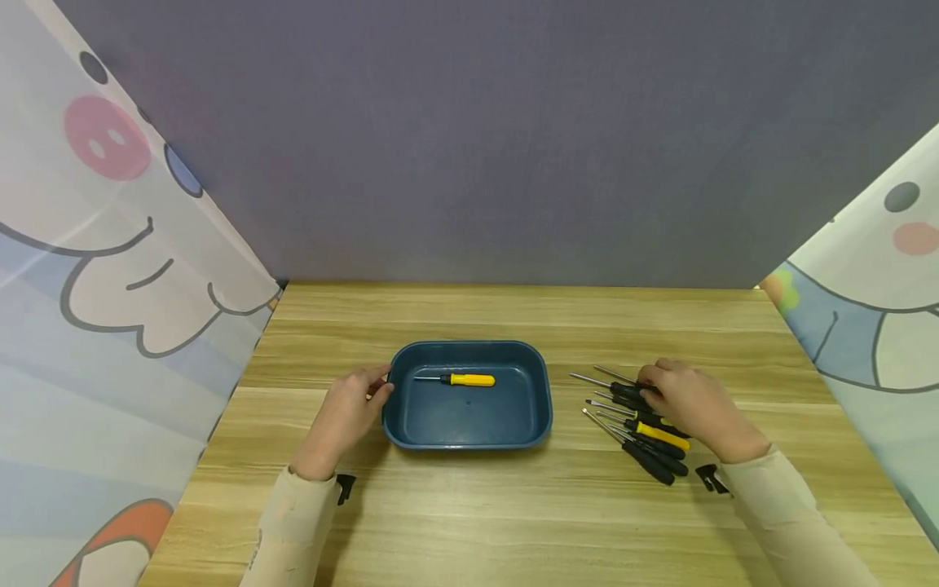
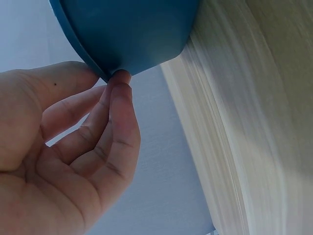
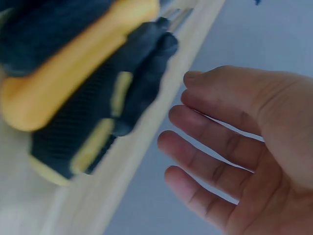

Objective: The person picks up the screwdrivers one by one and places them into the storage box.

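Backdrop (image 1: pixel 477 147), one grey expanse, fills the upper middle of the frame, over one wooden table (image 1: pixel 469 514) spreading along the bottom. Two sheets printed with cartoon figures flank them: a left sheet (image 1: pixel 183 302) and a right sheet (image 1: pixel 880 399). One dark blue tray (image 1: pixel 469 424) sits at the frame's centre. From where I stand I see two hands, pale-sleeved: the left hand (image 1: pixel 341 420) pinches the tray's left rim between thumb and fingers; the right hand (image 1: pixel 697 408), at right of centre, has its fingers relaxed and slightly spread by a heap of screwdrivers (image 1: pixel 660 447), and I can't tell whether they touch a handle. I count at least eight in that heap, overlapping, right of the tray, mostly dark-handled, with one yellow handle (image 1: pixel 663 436) among them and the tips toward the left of the frame. One yellow screwdriver (image 1: pixel 473 380) lies inside the tray, upper half, its tip also pointing left.
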Available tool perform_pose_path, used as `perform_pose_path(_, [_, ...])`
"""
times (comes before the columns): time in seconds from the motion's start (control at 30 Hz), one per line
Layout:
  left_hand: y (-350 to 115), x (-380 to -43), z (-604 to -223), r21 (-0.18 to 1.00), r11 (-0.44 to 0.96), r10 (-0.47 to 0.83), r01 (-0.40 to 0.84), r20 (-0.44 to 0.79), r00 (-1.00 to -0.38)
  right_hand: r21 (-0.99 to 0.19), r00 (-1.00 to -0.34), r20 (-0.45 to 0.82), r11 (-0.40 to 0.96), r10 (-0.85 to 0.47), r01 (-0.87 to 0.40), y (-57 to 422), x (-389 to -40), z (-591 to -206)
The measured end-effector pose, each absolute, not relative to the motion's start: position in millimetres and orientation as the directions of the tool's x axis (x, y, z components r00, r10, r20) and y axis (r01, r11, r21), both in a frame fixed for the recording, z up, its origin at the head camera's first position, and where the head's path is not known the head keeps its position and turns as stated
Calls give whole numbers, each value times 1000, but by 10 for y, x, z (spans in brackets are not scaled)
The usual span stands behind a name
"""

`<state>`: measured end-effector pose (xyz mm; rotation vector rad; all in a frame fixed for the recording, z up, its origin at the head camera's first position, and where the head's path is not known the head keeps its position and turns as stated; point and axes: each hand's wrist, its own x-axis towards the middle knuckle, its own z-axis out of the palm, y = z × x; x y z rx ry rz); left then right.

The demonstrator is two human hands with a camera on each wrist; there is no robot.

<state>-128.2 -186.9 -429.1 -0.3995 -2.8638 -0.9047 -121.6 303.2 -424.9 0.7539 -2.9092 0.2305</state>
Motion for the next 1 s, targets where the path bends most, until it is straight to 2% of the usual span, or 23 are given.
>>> perform_pose_path(0.27, [-1868, -1286, -4301, 548, 789, 215, 278, 178, -960, -146, -890, 96, 878, -446, -456, 3090, -1244, -4402])
perform_pose_path(1.0, [-1862, -1289, -4293, 549, 787, 219, 280, 176, -960, -122, -889, 5, 883, -457, -454, 3071, -1299, -4404])
